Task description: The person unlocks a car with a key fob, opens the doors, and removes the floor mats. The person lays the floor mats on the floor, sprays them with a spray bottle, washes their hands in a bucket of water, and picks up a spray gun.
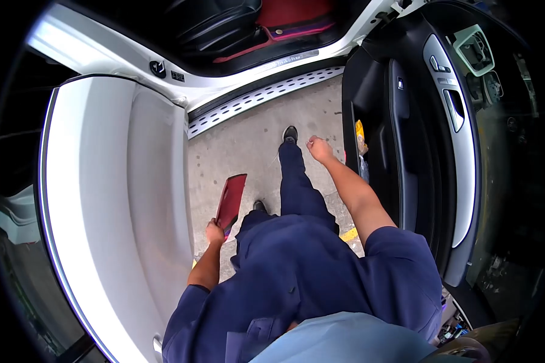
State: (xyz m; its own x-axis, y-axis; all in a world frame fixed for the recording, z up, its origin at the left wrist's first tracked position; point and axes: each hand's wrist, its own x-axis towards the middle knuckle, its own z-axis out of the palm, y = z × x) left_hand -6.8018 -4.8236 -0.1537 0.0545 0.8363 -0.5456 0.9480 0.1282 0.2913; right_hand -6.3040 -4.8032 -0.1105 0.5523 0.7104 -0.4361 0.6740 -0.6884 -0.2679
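Note:
My left hand (pixel 214 232) grips the lower end of a flat red panel (pixel 231 199) with a dark edge, which stands up from the fist over the concrete floor. My right hand (pixel 318 148) is raised near the open door on the right, its fingers curled together; whether anything small is between them cannot be made out. Beyond both hands, the white car's perforated silver side step (pixel 266 98) runs below the door sill (pixel 293 60).
A white door (pixel 103 181) stands close on the left. On the right, another open door shows its black inner panel (pixel 427 151), with a yellow item (pixel 360 134) in its pocket. A dark seat (pixel 215 24) and red mat (pixel 293 13) are inside the car.

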